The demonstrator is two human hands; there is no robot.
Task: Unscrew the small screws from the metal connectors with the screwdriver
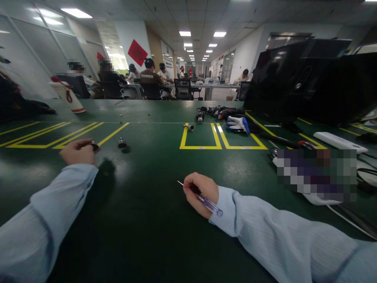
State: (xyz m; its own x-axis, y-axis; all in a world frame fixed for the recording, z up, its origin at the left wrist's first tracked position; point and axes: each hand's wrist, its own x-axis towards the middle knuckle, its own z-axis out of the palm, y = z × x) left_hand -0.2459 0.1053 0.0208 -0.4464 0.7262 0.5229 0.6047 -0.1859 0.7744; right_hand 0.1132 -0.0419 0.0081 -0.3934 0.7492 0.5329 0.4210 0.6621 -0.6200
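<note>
My right hand (202, 192) is closed around a small screwdriver (209, 205); its clear purple handle lies toward my wrist and the thin metal tip points left. On the left, my left hand (79, 151) pinches a small dark part (94, 146), mostly covered by the fingers, so its kind is unclear. Just right of that hand, a metal fitting with a dark round base (121, 144) rests on the green table (141, 220). Farther off, a small silver metal piece (190, 127) lies at the corner of a yellow-taped box.
Dark tools with cables (216, 112) and a blue-and-white glove (238, 125) lie at the far right. Black monitors (282, 78) stand behind a white power strip (340, 142). A blurred-out device (312, 177) is near my right arm. A white cup (68, 95) leans far left; people sit beyond.
</note>
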